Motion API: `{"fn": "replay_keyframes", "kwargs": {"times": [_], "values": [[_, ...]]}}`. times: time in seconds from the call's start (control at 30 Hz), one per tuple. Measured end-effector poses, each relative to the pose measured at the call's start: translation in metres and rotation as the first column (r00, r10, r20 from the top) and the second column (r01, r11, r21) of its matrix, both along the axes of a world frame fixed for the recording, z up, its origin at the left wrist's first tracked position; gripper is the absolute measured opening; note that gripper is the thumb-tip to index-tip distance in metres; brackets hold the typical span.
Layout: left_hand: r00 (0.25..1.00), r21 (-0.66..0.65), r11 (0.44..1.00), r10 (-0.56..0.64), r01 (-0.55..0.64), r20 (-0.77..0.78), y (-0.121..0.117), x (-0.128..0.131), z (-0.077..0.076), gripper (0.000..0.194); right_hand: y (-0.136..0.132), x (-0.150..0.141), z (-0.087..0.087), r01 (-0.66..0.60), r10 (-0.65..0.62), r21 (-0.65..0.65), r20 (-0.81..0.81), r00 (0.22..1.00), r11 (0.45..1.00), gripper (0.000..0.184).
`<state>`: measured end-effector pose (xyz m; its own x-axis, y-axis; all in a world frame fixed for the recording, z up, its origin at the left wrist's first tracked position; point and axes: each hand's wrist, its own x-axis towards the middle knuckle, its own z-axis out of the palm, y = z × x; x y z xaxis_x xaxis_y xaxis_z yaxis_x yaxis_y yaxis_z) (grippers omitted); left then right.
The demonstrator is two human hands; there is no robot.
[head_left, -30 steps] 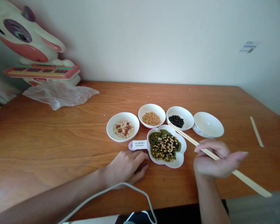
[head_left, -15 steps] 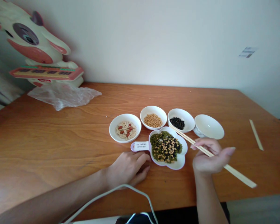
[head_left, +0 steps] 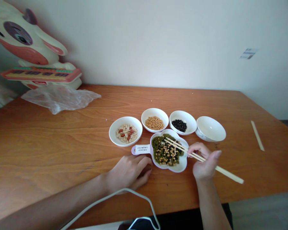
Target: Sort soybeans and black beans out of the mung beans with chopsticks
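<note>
My right hand (head_left: 204, 161) is closed around a pair of wooden chopsticks (head_left: 227, 173). Their tips reach into a white, purple-rimmed flower-shaped dish (head_left: 183, 162), over mixed green, black and yellowish beans (head_left: 168, 152). Whether the tips pinch a bean is too small to tell. On the table, my left hand (head_left: 128, 172) rests just below the dish's labelled handle (head_left: 142, 149). Its fingers are loosely bent, thumb and forefinger apart, with nothing seen between them; the fingertips lie close to the dish's rim, and I cannot tell if they touch it.
Behind the dish stand white bowls of peanuts (head_left: 126, 132), yellow beans (head_left: 155, 123) and black beans (head_left: 179, 125), plus an empty bowl (head_left: 211, 129). A wooden strip (head_left: 257, 135) lies right. A cow toy (head_left: 45, 57) and clear plastic bag (head_left: 62, 99) sit back left. A white cable (head_left: 115, 193) crosses the front.
My right hand has moved left, bringing the chopstick tips from the black-bean bowl's rim down over the mixed beans. My left hand stays by the handle. The whole view has shifted slightly.
</note>
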<state>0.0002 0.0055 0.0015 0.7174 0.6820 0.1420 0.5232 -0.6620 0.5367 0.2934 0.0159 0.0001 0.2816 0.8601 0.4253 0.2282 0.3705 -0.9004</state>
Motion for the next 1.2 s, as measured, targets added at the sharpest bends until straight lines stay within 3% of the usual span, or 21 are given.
{"fn": "replay_keyframes", "kwargs": {"times": [0.7, 1.2], "values": [[1.000, 0.017, 1.000, -0.002, 0.002, -0.030, -0.0011, -0.0015, -0.0019, 0.016, -0.0007, -0.0065, -0.0042, -0.024, 0.028, -0.040, 0.088, 0.996, 0.999, 0.084], [1.000, -0.001, 1.000, 0.004, -0.004, -0.021, -0.0011, -0.0015, -0.0016, 0.014, 0.0009, -0.0047, -0.0023, 0.059, -0.058, -0.005, 0.108, 0.992, 0.998, 0.086]]}}
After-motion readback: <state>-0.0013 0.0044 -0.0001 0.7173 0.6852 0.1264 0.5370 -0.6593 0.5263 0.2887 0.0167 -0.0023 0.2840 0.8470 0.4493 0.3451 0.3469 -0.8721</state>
